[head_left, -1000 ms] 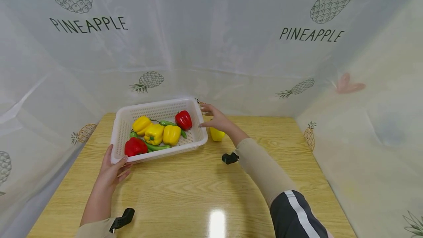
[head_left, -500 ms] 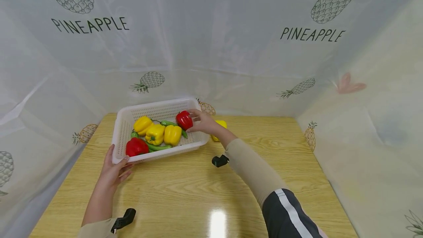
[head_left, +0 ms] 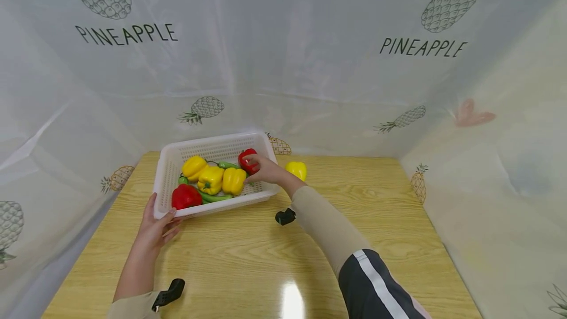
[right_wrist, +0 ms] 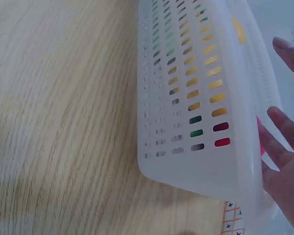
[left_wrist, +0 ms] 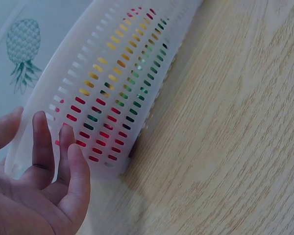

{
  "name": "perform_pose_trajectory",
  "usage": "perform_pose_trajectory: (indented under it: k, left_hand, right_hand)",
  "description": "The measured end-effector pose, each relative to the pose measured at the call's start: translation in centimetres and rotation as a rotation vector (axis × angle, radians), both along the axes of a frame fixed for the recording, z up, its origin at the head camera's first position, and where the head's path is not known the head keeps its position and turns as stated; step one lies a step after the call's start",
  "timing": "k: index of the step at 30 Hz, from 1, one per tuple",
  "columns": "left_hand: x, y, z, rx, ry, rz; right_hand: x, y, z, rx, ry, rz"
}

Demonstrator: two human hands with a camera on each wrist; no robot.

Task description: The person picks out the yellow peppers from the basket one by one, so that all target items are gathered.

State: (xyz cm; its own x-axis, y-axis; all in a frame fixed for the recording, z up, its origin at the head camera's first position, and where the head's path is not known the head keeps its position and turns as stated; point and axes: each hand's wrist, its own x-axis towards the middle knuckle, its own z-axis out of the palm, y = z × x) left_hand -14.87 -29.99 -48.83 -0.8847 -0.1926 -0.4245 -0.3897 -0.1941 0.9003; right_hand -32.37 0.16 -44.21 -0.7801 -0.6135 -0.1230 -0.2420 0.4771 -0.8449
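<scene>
A white plastic basket (head_left: 220, 205) with slotted walls stands at the back left of the table. My left hand (head_left: 152, 230) holds its front-left corner, thumb at the rim and fingers along the outer wall. Over the basket's right end reaches my right hand (head_left: 267, 170), fingers spread beside a red bell pepper (head_left: 246, 154) and partly covering it; the right wrist view shows nothing gripped. In the basket lie another red bell pepper (head_left: 185, 196), yellow bell peppers (head_left: 211, 179) and green chili peppers (head_left: 216, 198).
A yellow bell pepper (head_left: 297, 170) sits on the wooden table (head_left: 248, 250), just right of the basket. Pineapple-printed sheeting (head_left: 301, 63) hangs behind the table and along both sides. Black wrist camera mounts (head_left: 169, 293) stick out from both sleeves.
My right hand has moved left, from beyond the basket's right rim to over its inside near the red bell pepper. The yellow bell pepper outside is uncovered. My left hand stays at the corner.
</scene>
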Motion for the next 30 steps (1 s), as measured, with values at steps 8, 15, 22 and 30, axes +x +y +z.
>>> perform_pose_trajectory:
  k: [8, 15, 22, 30]
  left_hand:
    - [-0.1, 0.0, 0.0, 0.014, 0.002, 0.003]
    - [-0.1, 0.0, 0.0, 0.013, 0.001, -0.003]
    - [-0.2, 0.0, -0.2, 0.008, 0.009, -0.006]
    - [-0.3, -0.1, -0.2, 0.005, -0.003, 0.001]
  right_hand:
    - [-0.8, -0.7, -0.7, 0.064, -0.03, 0.002]
    - [-1.4, -1.4, -1.3, 0.117, -0.071, 0.017]
    - [-1.7, -1.9, -1.7, 0.135, -0.103, 0.02]
    - [-2.1, -2.6, -1.8, 0.177, -0.114, 0.043]
